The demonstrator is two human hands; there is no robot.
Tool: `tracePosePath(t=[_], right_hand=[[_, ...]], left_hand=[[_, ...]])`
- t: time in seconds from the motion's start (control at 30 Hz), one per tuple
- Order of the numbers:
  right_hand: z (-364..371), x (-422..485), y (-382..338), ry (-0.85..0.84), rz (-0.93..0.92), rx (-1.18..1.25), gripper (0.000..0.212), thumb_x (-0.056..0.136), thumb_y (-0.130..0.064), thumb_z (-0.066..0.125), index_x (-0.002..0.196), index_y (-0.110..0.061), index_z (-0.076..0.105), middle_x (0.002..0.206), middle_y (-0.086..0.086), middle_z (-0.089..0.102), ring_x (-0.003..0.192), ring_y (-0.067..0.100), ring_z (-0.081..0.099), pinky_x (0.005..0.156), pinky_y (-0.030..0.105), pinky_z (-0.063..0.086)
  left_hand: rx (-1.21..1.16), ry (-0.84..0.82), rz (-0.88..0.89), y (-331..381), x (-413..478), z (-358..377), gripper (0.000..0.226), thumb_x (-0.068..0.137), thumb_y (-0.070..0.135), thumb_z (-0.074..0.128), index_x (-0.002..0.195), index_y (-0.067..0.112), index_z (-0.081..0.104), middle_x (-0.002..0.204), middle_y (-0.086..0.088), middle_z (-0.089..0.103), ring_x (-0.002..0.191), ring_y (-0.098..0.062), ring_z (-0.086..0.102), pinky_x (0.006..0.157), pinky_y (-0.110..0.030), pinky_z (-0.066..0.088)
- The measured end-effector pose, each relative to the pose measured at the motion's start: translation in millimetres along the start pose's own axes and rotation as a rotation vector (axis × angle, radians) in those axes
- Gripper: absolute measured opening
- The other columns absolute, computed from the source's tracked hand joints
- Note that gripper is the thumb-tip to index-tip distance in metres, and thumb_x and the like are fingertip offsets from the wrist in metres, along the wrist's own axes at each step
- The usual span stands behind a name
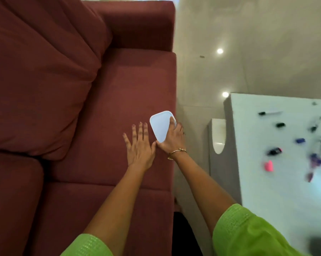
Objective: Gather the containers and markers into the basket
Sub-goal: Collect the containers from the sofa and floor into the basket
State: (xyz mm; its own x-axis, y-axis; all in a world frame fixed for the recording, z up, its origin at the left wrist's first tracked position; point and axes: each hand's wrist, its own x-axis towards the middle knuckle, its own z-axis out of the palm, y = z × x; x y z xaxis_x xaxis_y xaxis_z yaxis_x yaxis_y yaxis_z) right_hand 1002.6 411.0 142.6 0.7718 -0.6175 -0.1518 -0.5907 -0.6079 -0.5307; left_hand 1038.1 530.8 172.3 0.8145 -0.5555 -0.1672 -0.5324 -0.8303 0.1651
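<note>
- On the red sofa (pixel 119 100), near its right edge: a white container (pixel 160 126), lid side up.
- Right hand (pixel 171 137) grips the container, fingers wrapped over its far edge.
- Left hand (pixel 139 145) is open, fingers spread flat, just beside the container, holding nothing.
- White table (pixel 278 163) to the right carries scattered markers (pixel 274 151), blurred.

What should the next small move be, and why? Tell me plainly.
Probably lift the white container off the sofa seat. The right hand already grips its edge, the left hand lies flat and empty beside it, and no basket is in view.
</note>
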Motion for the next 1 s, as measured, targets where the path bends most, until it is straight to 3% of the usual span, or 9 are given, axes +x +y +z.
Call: tracePosePath(t=[0.23,0.37,0.6,0.77,1.0], right_hand=[[-78.2,-165.5,131.9,0.078,0.183,-0.058,0.107,0.056,-0.059,0.069,0.138,-0.009,0.021,0.135,0.019,0.040,0.120,0.035,0.041,0.100,0.044,0.040],[-120.9,-235.1,214.1,0.142,0.269,-0.063,0.102,0.050,-0.050,0.073,0.132,-0.009,0.028,0.121,0.015,0.047,0.109,0.034,0.048,0.092,0.042,0.045],[-193.7,-352.8,356.4,0.193,0.437,-0.078,0.100,0.052,-0.031,0.077,0.135,-0.007,0.027,0.133,0.019,0.038,0.119,0.037,0.039,0.101,0.044,0.034],[-242.0,-437.8,453.1,0.107,0.512,-0.150,0.107,0.057,-0.036,0.077,0.141,-0.009,0.017,0.142,0.025,0.028,0.129,0.041,0.031,0.108,0.049,0.027],[-249.3,-522.2,547.2,0.011,0.496,-0.172,0.099,0.063,-0.037,0.073,0.141,-0.010,0.019,0.142,0.027,0.025,0.128,0.044,0.029,0.108,0.052,0.026]], left_hand=[[-0.014,-0.108,0.215,121.9,-132.0,30.7,0.068,0.095,0.040,0.032,0.147,0.016,-0.006,0.159,-0.003,0.000,0.146,-0.025,-0.007,0.114,-0.055,-0.005],[-0.036,-0.156,0.326,196.1,-187.3,57.0,0.067,0.096,0.040,0.030,0.147,0.015,-0.006,0.159,-0.005,-0.004,0.146,-0.025,-0.007,0.114,-0.054,-0.007],[-0.037,-0.224,0.482,321.2,-301.6,115.0,0.068,0.097,0.043,0.029,0.147,0.015,-0.009,0.158,-0.005,-0.006,0.145,-0.025,-0.008,0.114,-0.054,-0.008],[-0.071,-0.226,0.534,413.0,-381.0,145.4,0.067,0.097,0.042,0.029,0.147,0.016,-0.007,0.158,-0.005,-0.005,0.145,-0.025,-0.008,0.114,-0.052,-0.010],[-0.029,-0.221,0.489,487.3,-453.0,187.5,0.070,0.089,0.039,0.048,0.146,0.011,0.018,0.154,-0.010,0.025,0.142,-0.029,0.022,0.111,-0.060,0.014]])
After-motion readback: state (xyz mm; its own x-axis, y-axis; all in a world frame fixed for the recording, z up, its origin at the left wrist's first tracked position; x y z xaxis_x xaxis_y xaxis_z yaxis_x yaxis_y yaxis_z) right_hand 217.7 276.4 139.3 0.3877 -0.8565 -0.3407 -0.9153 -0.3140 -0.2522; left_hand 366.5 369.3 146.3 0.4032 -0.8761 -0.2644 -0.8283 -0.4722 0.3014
